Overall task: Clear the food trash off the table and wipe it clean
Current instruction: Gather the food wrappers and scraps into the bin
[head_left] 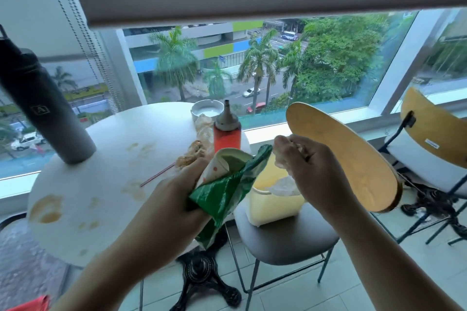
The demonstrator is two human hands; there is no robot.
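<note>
Glossy green plastic bag point(222, 192), matt white tabletop point(106, 159), wooden chair back point(341, 159).

- Crumpled scrap in right hand point(300, 156), buried in the closed fingers, too blurred to identify.
- Lower part of paper cup point(222, 165) hidden under green bag point(222, 197), below left hand point(177, 199) grip.
- Dark bottle point(43, 106) cut off by left edge, top unseen.
- Clear wrapper point(203, 129) contents beyond the left grip, smeared, unreadable.
</note>
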